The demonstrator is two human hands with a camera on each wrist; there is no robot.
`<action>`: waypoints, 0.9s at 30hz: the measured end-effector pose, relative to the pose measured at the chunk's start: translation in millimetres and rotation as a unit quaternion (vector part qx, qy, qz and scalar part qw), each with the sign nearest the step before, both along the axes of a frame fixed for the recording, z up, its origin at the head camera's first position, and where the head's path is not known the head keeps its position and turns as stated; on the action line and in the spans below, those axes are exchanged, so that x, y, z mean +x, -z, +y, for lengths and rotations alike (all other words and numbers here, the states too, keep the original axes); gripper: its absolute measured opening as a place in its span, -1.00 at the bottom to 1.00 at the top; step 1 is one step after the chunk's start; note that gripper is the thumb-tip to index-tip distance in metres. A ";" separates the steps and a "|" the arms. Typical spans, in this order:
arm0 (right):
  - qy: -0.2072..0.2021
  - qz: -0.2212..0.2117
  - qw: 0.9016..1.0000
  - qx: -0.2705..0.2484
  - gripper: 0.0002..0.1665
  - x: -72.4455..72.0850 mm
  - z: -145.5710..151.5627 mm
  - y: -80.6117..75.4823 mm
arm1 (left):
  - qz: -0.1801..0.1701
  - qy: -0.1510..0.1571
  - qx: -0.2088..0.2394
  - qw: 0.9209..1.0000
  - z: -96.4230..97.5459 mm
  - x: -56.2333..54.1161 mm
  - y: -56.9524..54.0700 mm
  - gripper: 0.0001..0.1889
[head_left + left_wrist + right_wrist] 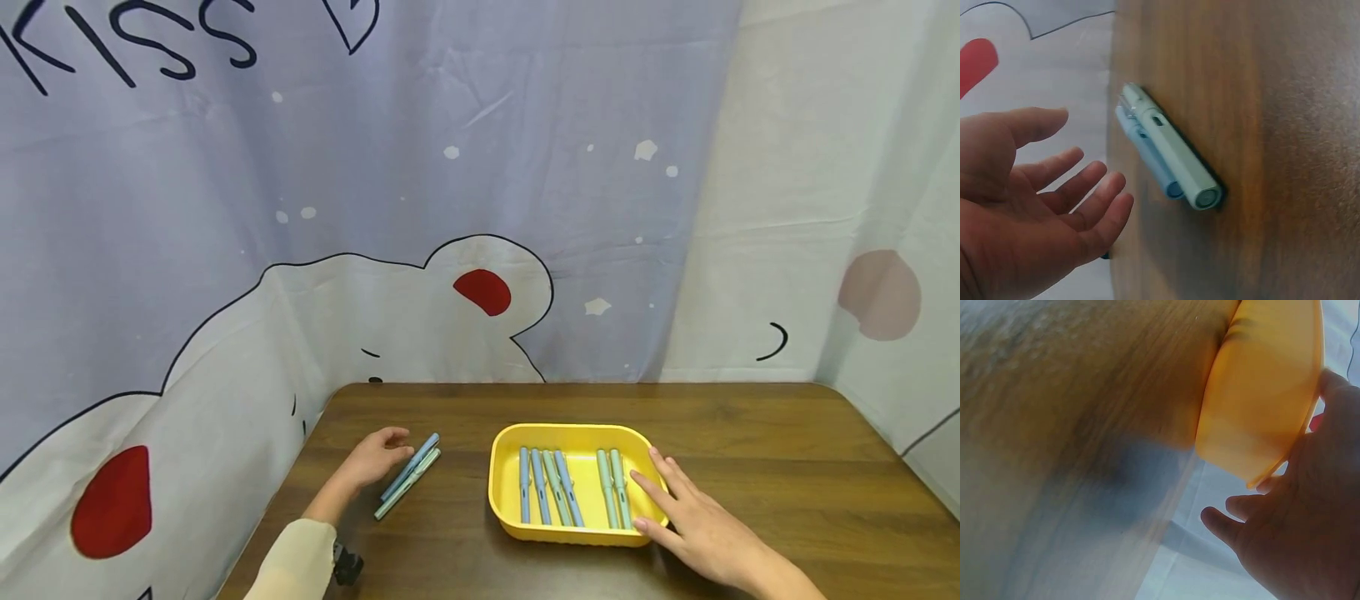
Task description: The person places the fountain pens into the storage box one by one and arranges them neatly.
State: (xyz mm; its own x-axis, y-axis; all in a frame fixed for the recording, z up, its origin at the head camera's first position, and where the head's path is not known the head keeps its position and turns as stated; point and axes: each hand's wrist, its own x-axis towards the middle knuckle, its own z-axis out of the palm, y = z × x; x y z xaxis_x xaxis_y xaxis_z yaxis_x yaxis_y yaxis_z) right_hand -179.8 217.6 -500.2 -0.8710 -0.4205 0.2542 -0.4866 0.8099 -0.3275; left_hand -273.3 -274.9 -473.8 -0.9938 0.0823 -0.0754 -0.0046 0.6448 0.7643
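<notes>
My left hand (377,457) hovers just left of two capped pens on the table, with loosely bent, spread fingers and nothing between them. Of these, the blue pen (410,467) lies nearer the hand and the light green pen (407,484) right alongside it; both slant. In the left wrist view the pens (1175,156) lie beyond the fingertips. My right hand (701,521) is at the right end of a yellow tray (570,537), its fingers extended over the rim. Inside, several blue and green pens (542,487) stand in a row at left, with two green pens (615,490) at right.
The brown wooden table (787,467) has rounded far corners. Behind it and along its left side hangs a printed curtain (480,167). A dark wrist device (347,565) sits at the left sleeve (300,554).
</notes>
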 end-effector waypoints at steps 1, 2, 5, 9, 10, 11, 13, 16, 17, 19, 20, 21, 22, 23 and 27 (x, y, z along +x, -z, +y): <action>0.000 -0.001 1.000 0.000 -0.24 0.1 0.0 0.1 | 0.003 0.000 -0.006 1.000 0.4 -0.8 2.1 -0.55; 0.000 -0.002 1.000 -0.001 -0.24 0.2 0.0 0.3 | 0.005 0.000 -0.012 1.000 0.5 -1.7 4.4 -0.55; -0.001 -0.005 1.000 -0.003 -0.24 0.6 0.0 0.6 | 0.011 -0.002 -0.030 0.999 1.4 -5.0 10.2 -0.56; 0.001 -0.009 1.000 -0.003 -0.24 0.4 0.3 0.7 | 0.022 0.008 -0.076 0.997 1.6 -9.7 16.0 -0.57; 0.001 -0.009 1.000 -0.003 -0.24 0.2 0.3 0.8 | 0.026 0.010 -0.088 0.996 1.3 -10.9 17.5 -0.57; 0.002 -0.008 1.000 -0.003 -0.24 0.2 0.2 0.9 | 0.028 0.012 -0.097 0.995 0.6 -11.9 19.4 -0.57; 0.002 -0.005 1.000 -0.003 -0.24 0.4 -0.1 0.9 | 0.031 0.013 -0.110 0.993 -0.4 -12.7 22.0 -0.59; 0.002 0.004 1.000 -0.002 -0.25 0.6 -0.2 1.1 | 0.031 0.011 -0.116 0.993 -0.8 -13.9 24.6 -0.60; 0.002 0.006 1.000 -0.002 -0.25 0.8 -0.2 0.9 | 0.031 0.013 -0.119 0.992 -0.3 -14.4 24.9 -0.61; 0.002 0.013 1.000 -0.002 -0.25 0.8 -0.1 0.9 | 0.031 0.015 -0.125 0.992 1.1 -15.3 24.7 -0.61; 0.004 0.016 1.000 -0.001 -0.25 1.0 -0.1 0.8 | 0.032 0.017 -0.129 0.991 1.9 -15.8 24.5 -0.61; 0.004 0.020 1.000 0.000 -0.25 1.2 -0.3 0.6 | 0.032 0.017 -0.135 0.990 2.6 -16.5 24.6 -0.61; 0.004 0.024 1.000 0.000 -0.26 1.2 -0.4 0.4 | 0.032 0.018 -0.141 0.989 3.3 -17.1 24.7 -0.62; 0.004 0.026 1.000 0.004 -0.26 1.1 -0.4 0.6 | 0.031 0.016 -0.146 0.989 3.9 -17.4 24.6 -0.62; 0.005 0.026 1.000 0.006 -0.26 1.2 -0.6 0.9 | 0.030 0.013 -0.170 0.985 5.6 -19.3 25.9 -0.63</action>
